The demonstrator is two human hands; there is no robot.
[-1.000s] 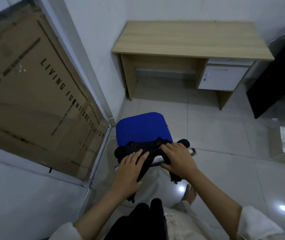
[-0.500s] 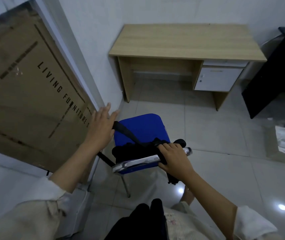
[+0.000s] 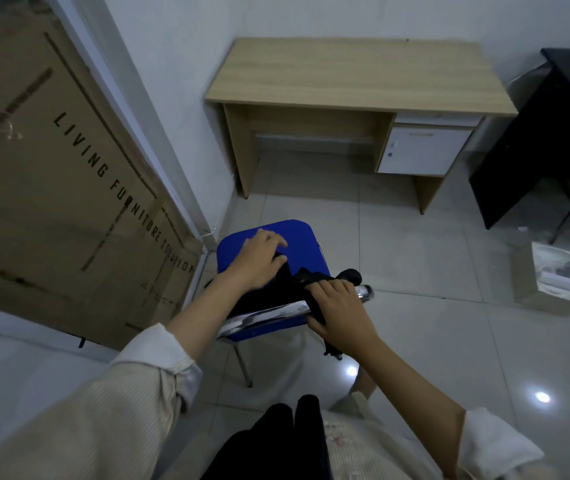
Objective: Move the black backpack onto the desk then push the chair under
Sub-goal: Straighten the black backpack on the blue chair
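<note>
A blue chair [image 3: 297, 242] with a chrome back rail stands on the tiled floor in front of me, seat toward the wooden desk [image 3: 352, 74]. The black backpack [image 3: 287, 285] hangs bunched over the chair back and onto the rear of the seat. My left hand [image 3: 259, 259] lies over the seat with fingers curled on the black fabric. My right hand [image 3: 337, 308] grips the bag's fabric at the chrome rail. The desk top is bare and stands about a metre beyond the chair.
A large cardboard panel [image 3: 51, 174] leans against the wall at left. The desk has a white drawer unit [image 3: 422, 150] on its right side. A black table [image 3: 553, 133] stands at right, with a small box [image 3: 553, 275] on the floor near it.
My left hand, raised beside the chair with a strap half a second ago, has come down onto the backpack on the seat. My right hand has stayed on the rail.
</note>
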